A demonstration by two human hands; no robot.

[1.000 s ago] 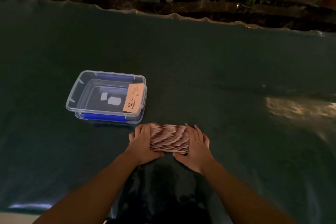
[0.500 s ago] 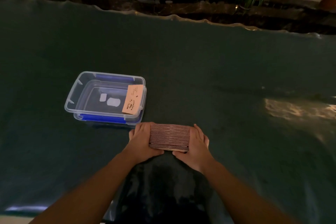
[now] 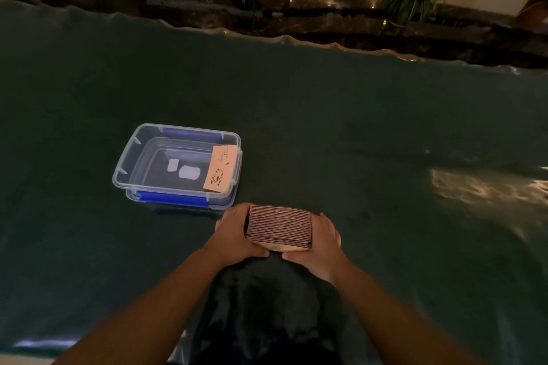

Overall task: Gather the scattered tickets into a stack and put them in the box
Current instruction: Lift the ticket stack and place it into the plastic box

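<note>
A thick stack of tickets stands on edge, pressed between my two hands just in front of the box. My left hand clamps its left end and my right hand clamps its right end, thumbs under the near side. The clear plastic box with blue clips sits on the dark table to the upper left of the stack. One single tan ticket leans against the box's inner right wall.
A dark green cloth covers the whole table. Beyond its far edge runs a dark stone ledge with several potted plants. A bright reflection lies on the cloth at the right.
The stack stays gripped between both hands; it looks tilted up slightly, showing a pale ticket face at its near side. The box and its ticket have not moved.
</note>
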